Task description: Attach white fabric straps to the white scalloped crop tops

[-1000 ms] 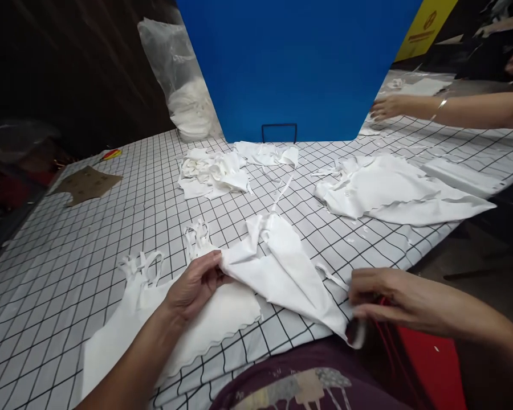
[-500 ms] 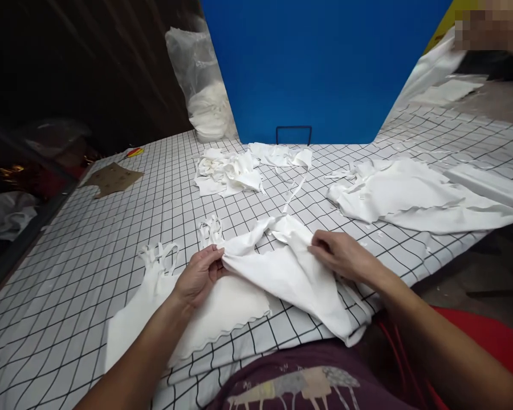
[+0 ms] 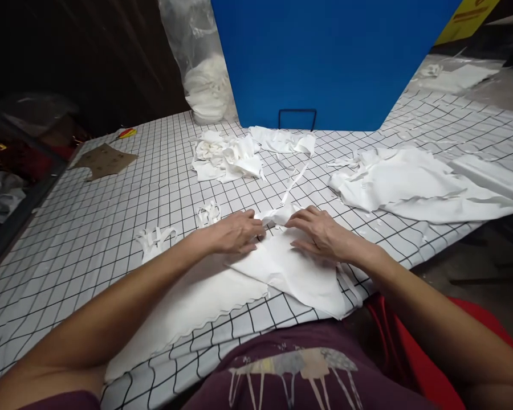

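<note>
The white garment (image 3: 290,267) lies flat on the gridded table (image 3: 111,205) right in front of you, near the front edge, overlapping a second white piece (image 3: 188,302) with a scalloped hem to its left. Half a second ago you held it bunched and lifted, its top raised off the table; now it is pressed down and spread. Your left hand (image 3: 235,232) has moved from pinching the garment's left corner to lying palm down with fingers nearly straight at its top edge, fingertips on the cloth near the bunched strap end (image 3: 277,215); whether it grips anything there you cannot tell. Your right hand (image 3: 320,233) has slid up from the garment's right side and now rests flat, fingers spread and open, on the upper right of the cloth, holding nothing. The two hands are close together, almost meeting at the strap. A thin strap (image 3: 297,176) runs from there away from you toward a crumpled white pile (image 3: 226,159). More white cloth (image 3: 406,185) lies spread to the right. Behind stands a blue panel (image 3: 333,57), with a clear bag (image 3: 205,74) of white pieces to its left.
</note>
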A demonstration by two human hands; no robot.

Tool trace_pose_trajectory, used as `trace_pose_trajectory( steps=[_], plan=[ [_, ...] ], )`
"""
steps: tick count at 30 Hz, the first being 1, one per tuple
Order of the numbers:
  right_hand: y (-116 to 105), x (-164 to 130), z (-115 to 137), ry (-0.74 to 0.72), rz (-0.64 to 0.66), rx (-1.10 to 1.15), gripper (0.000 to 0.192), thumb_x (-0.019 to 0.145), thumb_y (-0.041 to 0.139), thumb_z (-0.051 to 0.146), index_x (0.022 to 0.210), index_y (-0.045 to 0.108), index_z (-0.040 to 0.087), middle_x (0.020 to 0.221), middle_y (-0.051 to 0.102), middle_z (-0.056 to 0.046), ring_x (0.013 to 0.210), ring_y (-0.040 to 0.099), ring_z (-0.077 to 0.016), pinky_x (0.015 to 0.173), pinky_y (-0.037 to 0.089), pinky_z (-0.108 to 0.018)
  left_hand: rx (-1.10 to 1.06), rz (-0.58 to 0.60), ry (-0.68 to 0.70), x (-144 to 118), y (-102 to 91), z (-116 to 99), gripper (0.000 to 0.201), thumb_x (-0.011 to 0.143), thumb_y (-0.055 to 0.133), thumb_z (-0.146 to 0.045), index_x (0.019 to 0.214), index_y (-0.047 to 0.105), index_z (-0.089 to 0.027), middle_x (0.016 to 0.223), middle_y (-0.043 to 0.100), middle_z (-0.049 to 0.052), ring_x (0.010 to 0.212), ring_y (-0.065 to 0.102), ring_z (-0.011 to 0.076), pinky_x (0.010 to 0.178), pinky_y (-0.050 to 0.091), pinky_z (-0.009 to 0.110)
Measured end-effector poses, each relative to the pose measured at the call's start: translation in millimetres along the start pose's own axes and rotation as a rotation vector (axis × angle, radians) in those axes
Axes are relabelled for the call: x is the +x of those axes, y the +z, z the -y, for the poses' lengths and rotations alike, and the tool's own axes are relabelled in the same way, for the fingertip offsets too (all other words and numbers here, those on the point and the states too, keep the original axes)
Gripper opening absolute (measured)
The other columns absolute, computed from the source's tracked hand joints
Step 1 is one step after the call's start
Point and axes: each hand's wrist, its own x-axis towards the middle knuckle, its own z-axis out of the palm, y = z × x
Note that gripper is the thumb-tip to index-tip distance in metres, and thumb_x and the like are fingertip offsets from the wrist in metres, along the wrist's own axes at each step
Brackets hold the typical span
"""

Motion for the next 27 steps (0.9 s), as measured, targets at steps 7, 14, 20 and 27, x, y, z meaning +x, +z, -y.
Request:
trace_pose_trajectory(
  steps=[7,14,20,27],
  plan=[
    [0,0,15,0.056,0.019,0.323,0.035,0.096,0.054,0.043,0.12,0.062,0.019,0.117,0.064,-0.013,0.108,0.059,-0.0266,0.092,0.049,-0.044,-0.16,0.146,-0.021,-3,-36.8,-1,0.011,0.079,0.071,-0.031,0.073,0.07,-0.022,0.071,0.064,0.005,0.079,0.053,0.0212,0.077,0.04,0.032],
    [-11,-7,32,0.039,0.332,0.718,0.034,0.092,0.057,0.047,0.116,0.065,0.023,0.104,0.068,-0.004,0.092,0.063,-0.0195,0.081,0.051,-0.032,-0.72,-0.056,-0.12,-9,-71.7,-7,0.018,0.076,0.078,-0.036,0.077,0.075,-0.018,0.076,0.064,0.006,0.075,0.06,0.02,0.074,0.047,0.034],
    [-59,-55,-7,0.217,0.444,0.97,0.03,0.091,0.061,0.044,0.091,0.066,0.015,0.073,0.06,-0.002,0.062,0.055,-0.0116,0.054,0.043,-0.022,-1.043,-0.551,-0.045,-34,-85.2,17,0.023,0.074,0.078,-0.033,0.07,0.064,-0.015,0.085,0.066,0.007,0.091,0.064,0.0229,0.083,0.05,0.035],
    [-109,-52,-43,0.236,0.088,0.659,0.029,0.094,0.057,0.046,0.085,0.066,0.019,0.066,0.053,-0.001,0.059,0.049,-0.0111,0.054,0.041,-0.024,-1.185,-0.543,-0.237,-27,-68.4,36,0.028,0.072,0.082,-0.032,0.073,0.06,-0.015,0.062,0.057,-0.002,0.053,0.052,0.0093,0.054,0.043,0.021]
  ],
)
